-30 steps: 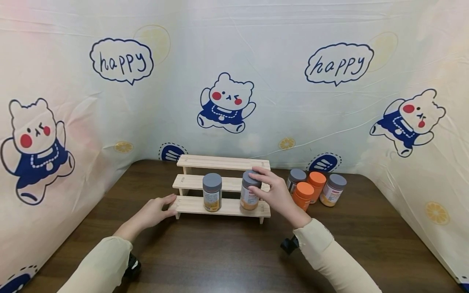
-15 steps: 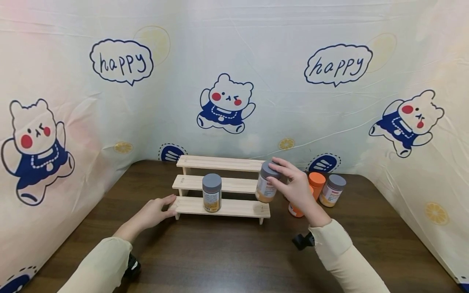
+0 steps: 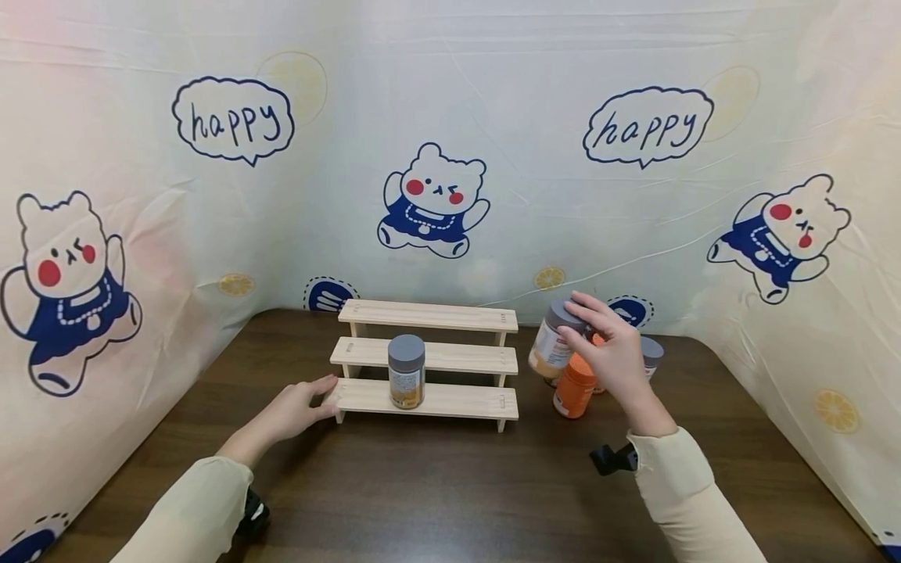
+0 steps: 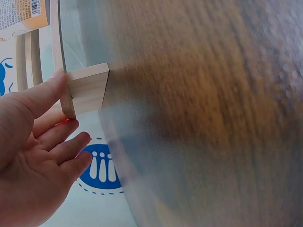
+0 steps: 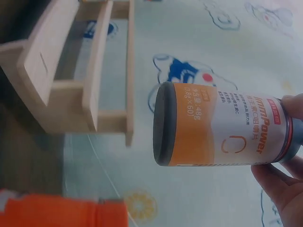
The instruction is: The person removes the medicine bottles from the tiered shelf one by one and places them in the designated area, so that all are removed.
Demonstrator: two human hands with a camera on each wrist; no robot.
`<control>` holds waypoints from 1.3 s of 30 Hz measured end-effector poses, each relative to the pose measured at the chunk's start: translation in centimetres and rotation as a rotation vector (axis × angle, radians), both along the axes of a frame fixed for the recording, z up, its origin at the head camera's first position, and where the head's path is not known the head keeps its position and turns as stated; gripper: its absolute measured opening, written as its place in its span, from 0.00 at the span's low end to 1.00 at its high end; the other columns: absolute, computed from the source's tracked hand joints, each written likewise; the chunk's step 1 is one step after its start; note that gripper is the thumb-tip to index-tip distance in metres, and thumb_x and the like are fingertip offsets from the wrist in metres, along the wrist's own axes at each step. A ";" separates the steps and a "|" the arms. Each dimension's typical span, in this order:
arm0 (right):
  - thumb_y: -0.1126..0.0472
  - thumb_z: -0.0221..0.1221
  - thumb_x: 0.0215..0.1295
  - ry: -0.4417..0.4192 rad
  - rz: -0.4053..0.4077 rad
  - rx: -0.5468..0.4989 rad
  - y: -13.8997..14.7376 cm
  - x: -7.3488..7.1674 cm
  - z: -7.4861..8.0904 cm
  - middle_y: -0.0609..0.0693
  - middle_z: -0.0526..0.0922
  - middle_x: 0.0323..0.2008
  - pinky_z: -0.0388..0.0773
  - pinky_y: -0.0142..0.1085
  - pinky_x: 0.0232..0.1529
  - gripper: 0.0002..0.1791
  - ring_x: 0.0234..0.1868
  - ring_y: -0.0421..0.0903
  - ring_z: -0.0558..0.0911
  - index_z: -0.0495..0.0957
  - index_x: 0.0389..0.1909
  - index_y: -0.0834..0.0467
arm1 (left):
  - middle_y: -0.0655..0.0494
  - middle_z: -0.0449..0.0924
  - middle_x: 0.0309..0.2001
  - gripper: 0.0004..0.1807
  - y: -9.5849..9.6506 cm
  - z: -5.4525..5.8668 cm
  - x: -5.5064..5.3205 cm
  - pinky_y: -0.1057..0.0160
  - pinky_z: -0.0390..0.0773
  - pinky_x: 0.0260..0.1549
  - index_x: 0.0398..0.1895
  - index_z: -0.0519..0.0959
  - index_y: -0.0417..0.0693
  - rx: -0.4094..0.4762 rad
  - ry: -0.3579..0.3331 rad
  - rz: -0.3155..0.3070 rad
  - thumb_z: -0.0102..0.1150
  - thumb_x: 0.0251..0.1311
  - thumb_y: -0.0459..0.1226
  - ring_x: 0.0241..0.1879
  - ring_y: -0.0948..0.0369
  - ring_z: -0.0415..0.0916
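Observation:
My right hand [image 3: 618,363] grips a grey-lidded supplement bottle [image 3: 551,344] around its lid, lifted and tilted to the right of a three-tier wooden rack [image 3: 429,316]. In the right wrist view, the supplement bottle's orange and white label [image 5: 222,125] faces the camera. My left hand [image 3: 299,407] pinches the left end of the rack's lowest board [image 4: 60,61], thumb on one face and fingers on the other. Another grey-lidded bottle [image 3: 407,374] stands upright on that lowest board, left of its middle.
On the table right of the rack stands an orange bottle [image 3: 575,387]. A second orange bottle [image 3: 599,341] and a grey-lidded one [image 3: 651,354] are partly hidden behind my right hand. A patterned cloth [image 3: 436,86] rises behind the dark wooden table [image 3: 422,493].
My right hand has lifted the grey-lidded supplement bottle off the right part of the lowest board and carried it right, over the other bottles. My left hand has stayed in place.

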State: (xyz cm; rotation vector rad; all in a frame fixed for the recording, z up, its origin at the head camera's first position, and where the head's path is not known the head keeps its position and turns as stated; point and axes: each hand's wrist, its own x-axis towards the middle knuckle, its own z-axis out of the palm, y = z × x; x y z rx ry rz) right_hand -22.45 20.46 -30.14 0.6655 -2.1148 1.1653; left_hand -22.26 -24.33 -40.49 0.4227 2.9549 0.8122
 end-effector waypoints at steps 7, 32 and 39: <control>0.76 0.62 0.53 0.003 -0.114 -0.025 1.5 1.6 1.8 0.63 0.74 0.54 0.70 0.22 0.45 0.18 0.54 0.46 0.74 0.77 0.47 0.72 | 0.34 0.63 0.61 0.33 0.0 0.0 0.1 0.43 0.64 0.53 0.62 0.65 0.31 -0.005 0.004 -0.001 0.60 0.58 0.42 0.58 0.41 0.62; 0.62 0.64 0.56 -0.074 -0.374 0.046 10.3 -0.4 -3.4 0.55 0.75 0.55 0.67 0.20 0.48 0.21 0.55 0.55 0.72 0.78 0.50 0.65 | 0.33 0.62 0.61 0.32 -0.1 -0.1 0.0 0.42 0.63 0.53 0.62 0.64 0.30 -0.001 0.027 -0.017 0.59 0.59 0.41 0.59 0.40 0.61; 0.63 0.65 0.56 -0.107 -0.343 0.091 10.5 -0.7 -5.8 0.59 0.74 0.54 0.66 0.16 0.42 0.21 0.51 0.58 0.75 0.77 0.50 0.67 | 0.33 0.63 0.60 0.32 0.0 -0.1 0.0 0.43 0.64 0.53 0.61 0.65 0.30 -0.006 0.032 -0.013 0.60 0.58 0.41 0.58 0.41 0.62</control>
